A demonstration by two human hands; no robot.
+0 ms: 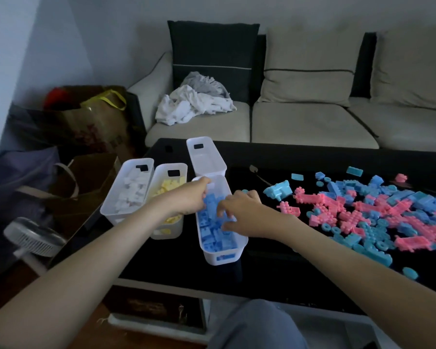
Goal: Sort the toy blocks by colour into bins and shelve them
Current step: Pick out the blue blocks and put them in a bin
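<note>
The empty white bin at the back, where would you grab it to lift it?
Likely the empty bin's right long wall, hooked over the rim from above: it stands upright and open-topped, that side faces bare table, while the blue-block bin crowds its near end.

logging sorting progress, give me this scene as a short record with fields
white bin: holds white blocks, far left
yellow bin: holds yellow blocks, beside the white bin
blue bin: holds many blue blocks
empty bin: behind the blue bin
left hand: grips the blue bin's far end
right hand: fingers bent onto the blue blocks; grasp unclear
unsorted pile: pink and light blue blocks on the black table
</note>
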